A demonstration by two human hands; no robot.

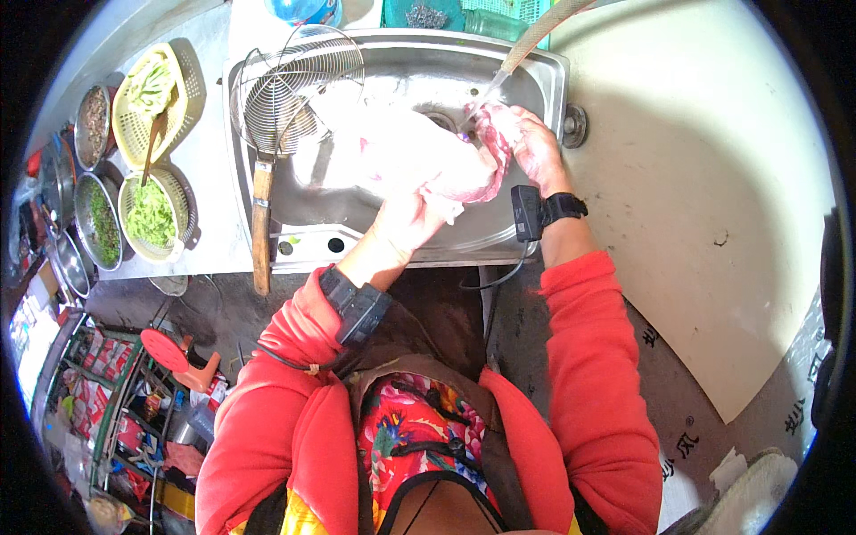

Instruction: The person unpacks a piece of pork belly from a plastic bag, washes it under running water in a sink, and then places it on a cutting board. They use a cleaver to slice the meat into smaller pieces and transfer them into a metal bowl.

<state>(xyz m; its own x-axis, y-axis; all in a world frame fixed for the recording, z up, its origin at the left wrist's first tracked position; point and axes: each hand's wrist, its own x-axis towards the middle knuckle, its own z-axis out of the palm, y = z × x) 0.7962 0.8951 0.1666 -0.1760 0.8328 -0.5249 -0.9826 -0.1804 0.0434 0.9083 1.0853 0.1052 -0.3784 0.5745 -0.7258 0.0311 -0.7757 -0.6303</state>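
Note:
A large piece of raw meat (471, 177), pink with pale fat, is held over the stainless steel sink (321, 214). Strong light washes out much of its left side. My left hand (411, 224) grips its near edge, with the fingers mostly hidden under it. At the right end, my right hand (538, 147) clasps a reddish flap of the meat. Water runs from a hose (538, 33) onto that flap. A wire skimmer (281, 100) with a wooden handle (261, 221) lies across the sink's left side, its handle reaching past the front rim.
Left on the counter stand a yellow basket of cut pale-green vegetable (127, 137), a basket of shredded greens (170, 244) and several metal bowls (110, 264). A board (669, 221) adjoins the sink's right side. A teal container (394, 17) sits behind; a crowded rack (120, 401) is lower left.

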